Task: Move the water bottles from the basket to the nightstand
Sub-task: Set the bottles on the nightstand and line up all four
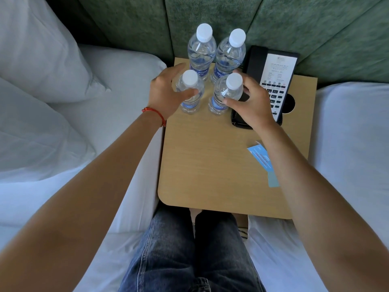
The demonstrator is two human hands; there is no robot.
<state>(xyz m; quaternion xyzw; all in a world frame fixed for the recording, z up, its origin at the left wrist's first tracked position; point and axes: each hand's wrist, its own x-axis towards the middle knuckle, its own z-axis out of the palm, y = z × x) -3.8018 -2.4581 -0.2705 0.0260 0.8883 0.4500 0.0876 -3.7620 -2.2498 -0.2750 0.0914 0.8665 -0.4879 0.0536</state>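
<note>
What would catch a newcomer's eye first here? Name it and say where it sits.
Four clear water bottles with white caps stand upright in a tight square at the back of the wooden nightstand, against the green padded wall. The left hand grips the front left bottle and the right hand grips the front right bottle. A black telephone lies just to their right.
</note>
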